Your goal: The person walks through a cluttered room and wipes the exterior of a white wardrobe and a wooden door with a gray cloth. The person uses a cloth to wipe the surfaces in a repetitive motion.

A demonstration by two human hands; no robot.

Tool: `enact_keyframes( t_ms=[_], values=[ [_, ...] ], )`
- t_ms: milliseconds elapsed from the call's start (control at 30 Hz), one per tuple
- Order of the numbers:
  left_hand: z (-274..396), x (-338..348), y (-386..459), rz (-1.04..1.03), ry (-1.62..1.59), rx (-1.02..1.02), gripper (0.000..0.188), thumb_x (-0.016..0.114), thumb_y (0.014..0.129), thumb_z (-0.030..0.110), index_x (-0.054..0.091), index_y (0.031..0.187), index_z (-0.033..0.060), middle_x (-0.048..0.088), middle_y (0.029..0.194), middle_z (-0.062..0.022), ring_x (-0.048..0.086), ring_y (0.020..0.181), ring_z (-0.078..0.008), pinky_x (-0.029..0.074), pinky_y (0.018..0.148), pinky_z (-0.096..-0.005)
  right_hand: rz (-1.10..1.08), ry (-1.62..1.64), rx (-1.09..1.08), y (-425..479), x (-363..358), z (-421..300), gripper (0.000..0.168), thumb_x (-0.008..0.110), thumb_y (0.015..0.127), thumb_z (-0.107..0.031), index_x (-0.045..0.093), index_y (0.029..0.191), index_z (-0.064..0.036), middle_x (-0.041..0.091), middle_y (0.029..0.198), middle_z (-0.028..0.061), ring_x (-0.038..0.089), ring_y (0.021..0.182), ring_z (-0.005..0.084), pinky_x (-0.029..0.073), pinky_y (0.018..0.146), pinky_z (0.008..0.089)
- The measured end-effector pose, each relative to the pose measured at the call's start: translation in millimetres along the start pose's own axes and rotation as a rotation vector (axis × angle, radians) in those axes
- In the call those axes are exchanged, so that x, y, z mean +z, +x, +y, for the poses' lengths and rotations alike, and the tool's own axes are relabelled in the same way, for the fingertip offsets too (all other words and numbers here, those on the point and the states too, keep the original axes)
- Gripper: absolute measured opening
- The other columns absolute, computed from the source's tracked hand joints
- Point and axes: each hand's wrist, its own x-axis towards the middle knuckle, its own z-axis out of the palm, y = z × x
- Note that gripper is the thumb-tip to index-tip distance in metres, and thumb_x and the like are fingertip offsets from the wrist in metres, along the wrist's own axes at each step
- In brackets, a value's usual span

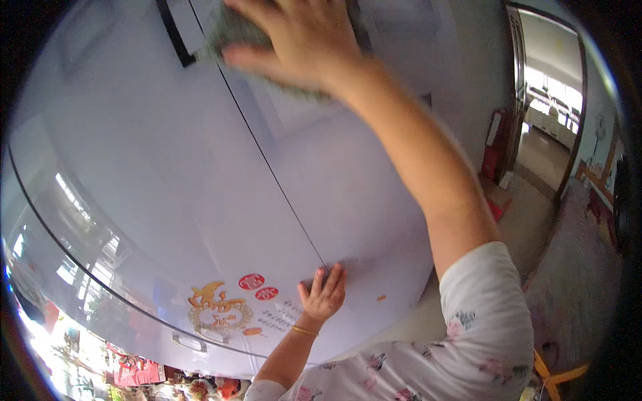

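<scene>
A grey-green cloth point(241, 35) lies under my right hand point(306, 40), which presses it against the glossy white door panels point(175, 165). That hand is blurred, its fingers spread over the cloth. Lower down, my left hand point(323, 298) rests on the panel at the bottom of the thin dark seam point(266, 163), fingers slightly apart and holding nothing. A yellow bracelet point(305, 331) circles the left wrist. Beside this hand are two round red stickers point(252, 281) and a gold decoration point(219, 311). A black door handle point(175, 35) is left of the cloth.
A curved dark gap point(65, 255) divides the panels from another glossy surface with a pale handle point(189, 343). At right, a doorway point(551, 100) opens to a bright room. A yellow frame point(554, 376) stands at lower right. Red items point(135, 368) crowd the lower left.
</scene>
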Motion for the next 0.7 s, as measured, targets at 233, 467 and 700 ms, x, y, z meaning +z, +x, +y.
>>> enact_keyframes(
  t_ms=[233,467,700],
  values=[
    [1.3,-20.3,4.3,-0.17,-0.113,-0.061,0.044,0.057,0.07,0.022,0.06,0.114,0.0222,0.037,0.141,0.0041,0.019,0.137,-0.0255,0.016,0.096,-0.0603,-0.206,-0.166,0.603,-367.1,-80.0,-76.4,0.088,0.066,0.063,-0.055,0.038,0.136,-0.014,0.029,0.141,0.0191,0.021,0.129,0.047,0.015,0.097,0.0682],
    [-10.6,-94.2,0.6,-0.315,-0.509,-0.183,0.037,0.061,0.07,0.013,0.061,0.107,0.0125,0.04,0.138,-0.0087,0.023,0.135,-0.0317,0.017,0.105,-0.0524,-0.05,-0.263,1.848,-486.9,-112.2,9.8,0.068,0.043,0.089,-0.049,0.03,0.138,-0.003,0.025,0.144,0.0179,0.025,0.132,0.0346,0.028,0.103,0.0466],
    [-43.0,-165.4,-91.5,-0.327,-0.487,-0.454,0.029,0.061,0.07,0.009,0.063,0.099,0.0094,0.047,0.131,-0.0135,0.035,0.127,-0.0358,0.027,0.102,-0.0502,-0.083,-0.137,0.805,-271.7,-63.6,-80.7,0.069,0.04,0.087,-0.052,0.035,0.136,-0.004,0.023,0.144,0.0216,0.019,0.131,0.0443,0.013,0.104,0.0584]
  ],
)
